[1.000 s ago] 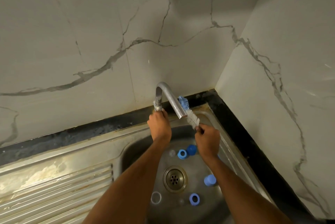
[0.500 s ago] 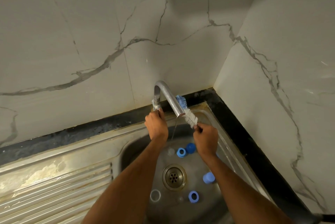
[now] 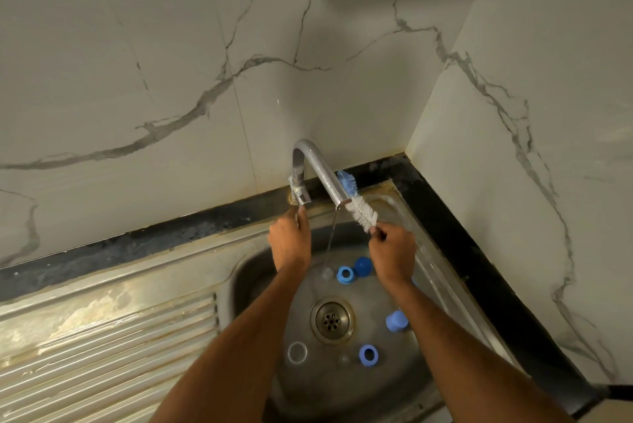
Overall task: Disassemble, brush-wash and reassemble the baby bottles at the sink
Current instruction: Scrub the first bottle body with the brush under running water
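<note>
tap (image 3: pixel 318 169) behind sink (image 3: pixel 428 272), bottle parts (image 3: pixel 345 274) in basin round drain (image 3: pixel 332 320), drainboard (image 3: pixel 102 354) left

L hand (image 3: pixel 289 240) reaches to the tap handle (image 3: pixel 298 195); R hand (image 3: pixel 391 254) pinches bottle brush (image 3: pixel 360 208) just beside spout (image 3: pixel 323 175), thin water stream falling. Sink basin (image 3: pixel 260 272) holds 2 blue rings (image 3: pixel 345 274), 2 blue caps (image 3: pixel 396 321), 1 clear ring (image 3: pixel 297 352) around drain (image 3: pixel 332 320).

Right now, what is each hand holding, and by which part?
The right hand pinches the bottle brush by its handle, just below the white bristles. The left hand reaches to the tap handle at the faucet base; its grip cannot be told.
</note>
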A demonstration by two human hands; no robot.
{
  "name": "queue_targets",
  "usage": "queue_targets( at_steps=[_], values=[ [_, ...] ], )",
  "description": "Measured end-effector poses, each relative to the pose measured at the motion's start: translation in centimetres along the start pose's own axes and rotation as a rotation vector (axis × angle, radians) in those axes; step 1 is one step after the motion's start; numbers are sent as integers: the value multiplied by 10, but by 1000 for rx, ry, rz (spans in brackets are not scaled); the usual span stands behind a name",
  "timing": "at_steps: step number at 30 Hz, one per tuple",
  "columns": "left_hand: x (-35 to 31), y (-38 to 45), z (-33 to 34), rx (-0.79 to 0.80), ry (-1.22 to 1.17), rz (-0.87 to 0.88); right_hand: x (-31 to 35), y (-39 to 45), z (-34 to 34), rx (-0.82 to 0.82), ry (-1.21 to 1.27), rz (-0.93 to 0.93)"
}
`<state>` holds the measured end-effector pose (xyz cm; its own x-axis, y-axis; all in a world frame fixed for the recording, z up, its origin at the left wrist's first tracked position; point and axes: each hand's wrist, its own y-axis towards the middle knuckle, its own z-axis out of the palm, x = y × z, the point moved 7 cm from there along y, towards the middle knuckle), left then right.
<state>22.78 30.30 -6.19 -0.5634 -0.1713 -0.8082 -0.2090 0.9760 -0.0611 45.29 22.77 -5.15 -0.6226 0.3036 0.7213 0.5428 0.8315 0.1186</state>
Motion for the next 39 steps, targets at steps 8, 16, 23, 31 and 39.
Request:
queue_targets(
  at_steps=[8, 16, 23, 31, 39],
  values=[
    [86, -46, 12, 228, 294, 113, -3, -18, 9, 19, -26, -9],
    [129, -60, 27, 390, 529, 27, -15, -33, 13, 39, 39, 11],
    [150, -62, 42, 447, 507, -39, -24, -33, 7, 16, 45, 12],
    [104, -46, 35, 318, -13, -191, -26, -30, -3, -2, 51, 11],
    [67, -59, 66, 453, -936, -774, -20, -26, -22, -56, 81, -20]
  ],
)
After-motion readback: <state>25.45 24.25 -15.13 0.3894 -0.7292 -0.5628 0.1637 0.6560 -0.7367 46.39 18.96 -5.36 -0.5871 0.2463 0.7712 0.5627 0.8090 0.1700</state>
